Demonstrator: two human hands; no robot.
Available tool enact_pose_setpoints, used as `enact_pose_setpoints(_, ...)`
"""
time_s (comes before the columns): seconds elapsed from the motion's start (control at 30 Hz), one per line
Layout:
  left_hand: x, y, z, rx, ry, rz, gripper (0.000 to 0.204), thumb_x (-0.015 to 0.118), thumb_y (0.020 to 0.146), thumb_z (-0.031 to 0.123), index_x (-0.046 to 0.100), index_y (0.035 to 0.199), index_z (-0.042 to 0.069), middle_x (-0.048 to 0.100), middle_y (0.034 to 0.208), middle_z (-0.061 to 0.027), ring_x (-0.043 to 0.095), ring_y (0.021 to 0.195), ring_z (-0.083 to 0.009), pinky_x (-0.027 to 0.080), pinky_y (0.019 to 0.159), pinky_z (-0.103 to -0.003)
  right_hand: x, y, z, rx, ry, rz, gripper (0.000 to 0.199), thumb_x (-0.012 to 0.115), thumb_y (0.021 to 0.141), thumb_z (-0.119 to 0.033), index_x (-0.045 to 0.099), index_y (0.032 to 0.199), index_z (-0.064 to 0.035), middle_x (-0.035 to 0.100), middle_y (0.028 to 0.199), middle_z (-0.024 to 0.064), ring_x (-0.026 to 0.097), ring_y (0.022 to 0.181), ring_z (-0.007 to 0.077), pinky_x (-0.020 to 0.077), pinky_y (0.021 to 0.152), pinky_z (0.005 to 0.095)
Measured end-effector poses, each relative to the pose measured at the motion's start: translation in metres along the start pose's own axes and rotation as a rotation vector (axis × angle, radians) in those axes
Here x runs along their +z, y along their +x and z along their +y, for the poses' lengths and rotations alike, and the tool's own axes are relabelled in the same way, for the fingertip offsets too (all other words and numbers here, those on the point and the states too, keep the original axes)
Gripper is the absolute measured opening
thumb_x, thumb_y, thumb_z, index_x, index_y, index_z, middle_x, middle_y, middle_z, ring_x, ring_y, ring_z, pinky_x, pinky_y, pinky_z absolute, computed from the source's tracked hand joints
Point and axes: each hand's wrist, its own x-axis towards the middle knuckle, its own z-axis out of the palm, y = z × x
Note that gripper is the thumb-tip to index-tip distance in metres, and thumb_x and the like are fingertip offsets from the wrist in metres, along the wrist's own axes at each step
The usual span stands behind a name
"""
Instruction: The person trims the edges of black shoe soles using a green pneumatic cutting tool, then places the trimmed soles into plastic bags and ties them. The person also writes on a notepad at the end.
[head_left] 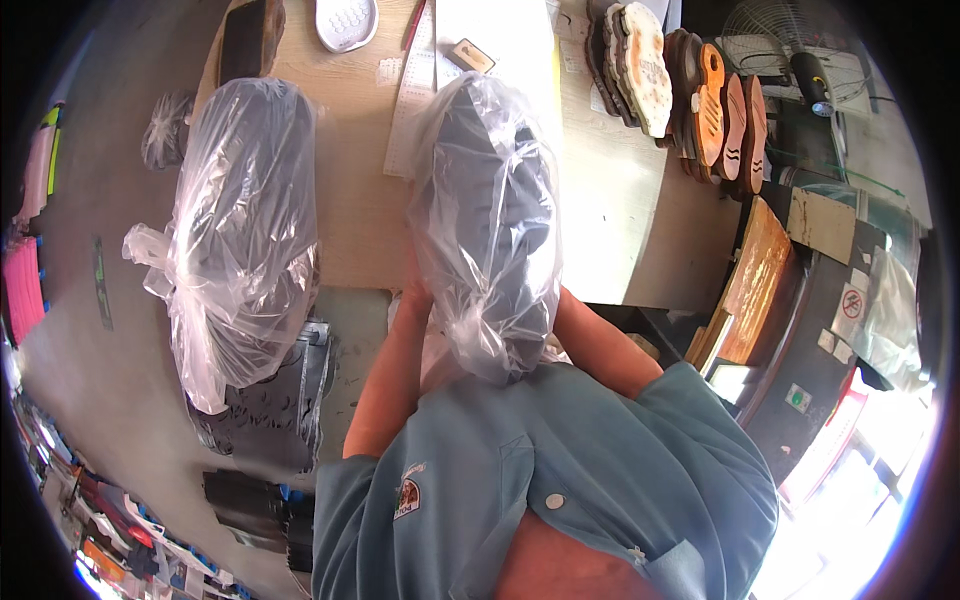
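Clear, crinkled plastic wraps a dark, elongated bundle (pixel 490 225) that sits in front of the person's torso; its far part stands over the pale table (pixel 355 225), while its near, gathered end overlaps the front of the blue-grey shirt (pixel 620 450); its long axis runs nearly straight away from the chest, with the forearms coming up on either side.

The left hand (pixel 418 284) shows only in part at the bundle's left flank, the wrapped thing lying just to the right of it; the right forearm (pixel 605 345) reaches the opposite flank, where the right hand passes out of sight behind the plastic; the two seem about equally near; the fingers of both are hidden, so I cannot tell whether they are spread, together or clamped on the wrapping.

To the left, a second bagged bundle (pixel 250 180) with a knotted neck stands over the table's left side, a strip of tabletop between the two, and bounds the space there; past the far end lie a white sheet (pixel 500 25), a narrow printed strip (pixel 408 125) and a small wooden block (pixel 473 55); farther right stand sole-shaped pieces (pixel 710 110) and a fan (pixel 765 40).
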Motion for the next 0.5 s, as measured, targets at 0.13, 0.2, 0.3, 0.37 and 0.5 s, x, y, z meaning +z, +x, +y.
enact_pose_setpoints(0.13,0.003,0.012,-0.012,0.032,-0.032,0.079,0.042,0.055,0.108,0.030,0.060,0.137,0.000,0.068,0.129,-0.0175,0.063,0.118,-0.0310,0.051,0.098,-0.043,-0.005,0.004,0.010,0.012,-0.031,-0.013,0.040,0.063,0.103,-0.034,0.067,0.119,0.0017,0.073,0.096,0.0091,0.068,0.084,0.0190,0.0563,0.077,0.0349)
enact_pose_setpoints(0.2,0.006,0.013,-0.010,0.057,-0.008,0.128,0.042,0.056,0.107,0.029,0.061,0.136,-0.001,0.069,0.126,-0.0176,0.064,0.115,-0.0301,0.052,0.096,-0.042,-0.010,0.008,0.012,0.016,-0.046,-0.020,0.040,0.063,0.103,-0.035,0.067,0.119,0.0015,0.073,0.096,0.0090,0.067,0.084,0.0191,0.0561,0.078,0.0350)
enact_pose_setpoints(0.3,0.014,0.010,-0.006,0.082,0.000,0.173,0.041,0.057,0.106,0.028,0.061,0.134,-0.002,0.070,0.123,-0.0176,0.065,0.111,-0.0289,0.052,0.094,-0.041,-0.020,0.022,0.011,0.014,-0.077,-0.042,0.041,0.062,0.104,-0.036,0.067,0.118,0.0013,0.073,0.096,0.0090,0.067,0.084,0.0193,0.0559,0.078,0.0351)
enact_pose_setpoints(0.37,0.020,0.009,-0.004,0.092,0.005,0.191,0.040,0.058,0.106,0.027,0.061,0.133,-0.003,0.070,0.121,-0.0177,0.066,0.109,-0.0281,0.053,0.092,-0.041,-0.026,0.034,0.009,0.018,-0.093,-0.061,0.041,0.061,0.104,-0.037,0.067,0.118,0.0012,0.073,0.096,0.0090,0.067,0.084,0.0194,0.0558,0.078,0.0352)
enact_pose_setpoints(0.5,0.026,0.014,-0.002,0.114,-0.022,0.204,0.039,0.060,0.105,0.025,0.061,0.131,-0.004,0.071,0.117,-0.0178,0.067,0.103,-0.0264,0.054,0.089,-0.039,-0.038,0.052,0.002,0.029,-0.103,-0.110,0.042,0.059,0.104,-0.039,0.067,0.117,0.0009,0.072,0.095,0.0089,0.066,0.085,0.0196,0.0555,0.078,0.0354)
